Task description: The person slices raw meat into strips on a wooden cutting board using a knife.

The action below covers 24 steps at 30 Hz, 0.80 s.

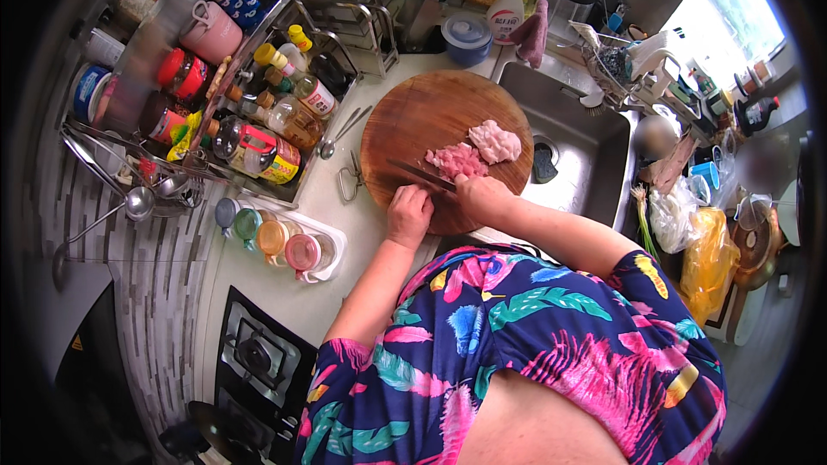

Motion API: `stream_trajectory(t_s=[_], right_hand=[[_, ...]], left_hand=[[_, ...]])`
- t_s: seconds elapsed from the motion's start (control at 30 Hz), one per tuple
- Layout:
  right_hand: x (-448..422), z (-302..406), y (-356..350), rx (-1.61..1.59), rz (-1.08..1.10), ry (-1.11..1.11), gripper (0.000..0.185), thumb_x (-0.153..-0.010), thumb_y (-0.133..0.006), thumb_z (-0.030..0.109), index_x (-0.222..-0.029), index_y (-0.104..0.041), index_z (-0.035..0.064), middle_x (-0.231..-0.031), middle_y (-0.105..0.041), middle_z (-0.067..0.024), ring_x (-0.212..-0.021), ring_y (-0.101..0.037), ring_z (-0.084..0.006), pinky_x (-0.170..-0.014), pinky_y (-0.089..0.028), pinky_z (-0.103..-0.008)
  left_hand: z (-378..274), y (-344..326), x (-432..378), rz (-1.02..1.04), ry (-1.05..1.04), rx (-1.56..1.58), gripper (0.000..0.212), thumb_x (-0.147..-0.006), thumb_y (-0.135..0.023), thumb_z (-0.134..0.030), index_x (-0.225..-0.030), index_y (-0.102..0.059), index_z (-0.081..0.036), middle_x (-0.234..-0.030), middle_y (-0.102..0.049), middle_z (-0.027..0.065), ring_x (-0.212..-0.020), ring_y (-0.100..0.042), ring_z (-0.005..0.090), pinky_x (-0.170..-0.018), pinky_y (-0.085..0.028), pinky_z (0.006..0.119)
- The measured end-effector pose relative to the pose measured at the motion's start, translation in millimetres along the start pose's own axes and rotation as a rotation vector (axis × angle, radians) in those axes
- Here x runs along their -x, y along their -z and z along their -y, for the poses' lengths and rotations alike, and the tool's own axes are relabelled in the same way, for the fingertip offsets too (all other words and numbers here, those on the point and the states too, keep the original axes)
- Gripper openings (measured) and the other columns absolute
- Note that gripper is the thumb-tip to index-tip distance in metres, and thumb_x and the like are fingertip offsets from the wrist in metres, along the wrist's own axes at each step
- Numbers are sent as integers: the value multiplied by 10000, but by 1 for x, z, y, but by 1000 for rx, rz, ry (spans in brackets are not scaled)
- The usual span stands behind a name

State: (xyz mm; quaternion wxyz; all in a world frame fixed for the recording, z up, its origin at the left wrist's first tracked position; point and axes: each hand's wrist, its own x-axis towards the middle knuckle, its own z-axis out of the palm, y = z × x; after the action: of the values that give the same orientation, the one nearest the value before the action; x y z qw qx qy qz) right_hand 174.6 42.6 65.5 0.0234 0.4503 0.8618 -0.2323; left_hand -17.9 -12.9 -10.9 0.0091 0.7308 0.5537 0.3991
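A round wooden cutting board lies on the counter. My right hand is closed around the handle end of a kitchen knife, whose dark blade points left across the board. My left hand rests at the board's near edge, just below the blade, with its fingers curled; whether it holds anything is hidden. Cut pieces of pink raw meat lie right behind the blade. Beside them, farther back and to the right, sits a paler lump of raw meat.
Right of the board is a metal sink with a dark sponge. A blue lidded bowl stands behind the board. To the left are metal spoons, a rack of bottles and a tray of seasoning jars. A gas hob lies nearer.
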Motion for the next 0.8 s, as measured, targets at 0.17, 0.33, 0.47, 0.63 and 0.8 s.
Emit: stream_trajectory(t_s=[0.17,0.33,0.47,0.63,0.8], right_hand=[[24,10,24,16,65,40,181,-911,-545,151,-959,-586,-19,-803,-701,-243,-757,-718,-402,-638,-564,-500],[3,14,-2,2,36,53,238,-847,-632,147,-992,-569,-31,-830,-701,-252,-797,-718,-406,-681,-567,-492],[-7,24,8,22,58,124,284,-823,-668,144,-1025,-561,-25,-862,-704,-248,-837,-720,-391,-714,-569,-475],[3,7,8,-3,40,14,291,-836,-667,189,-1012,-569,-21,-873,-707,-244,-847,-721,-388,-713,-569,-481],[19,10,22,18,53,55,189,-912,-536,142,-974,-600,-25,-821,-701,-253,-767,-716,-408,-660,-567,-506]], left_hand=[[1,-4,5,-17,23,-27,128,-749,-687,-41,-873,-669,-64,-939,-653,118,-868,-624,327,-787,-539,416],[0,1,4,67,39,-56,153,-750,-688,-42,-901,-670,-54,-950,-650,125,-886,-621,333,-802,-536,417],[1,4,5,68,20,-34,163,-751,-688,-49,-913,-667,-48,-943,-643,127,-887,-618,331,-804,-534,420],[0,0,3,-4,-17,-17,158,-758,-693,-53,-915,-669,-50,-949,-644,127,-884,-620,329,-806,-534,419],[0,-2,6,7,15,-34,164,-753,-694,-47,-914,-662,-48,-947,-644,129,-884,-619,329,-806,-534,416]])
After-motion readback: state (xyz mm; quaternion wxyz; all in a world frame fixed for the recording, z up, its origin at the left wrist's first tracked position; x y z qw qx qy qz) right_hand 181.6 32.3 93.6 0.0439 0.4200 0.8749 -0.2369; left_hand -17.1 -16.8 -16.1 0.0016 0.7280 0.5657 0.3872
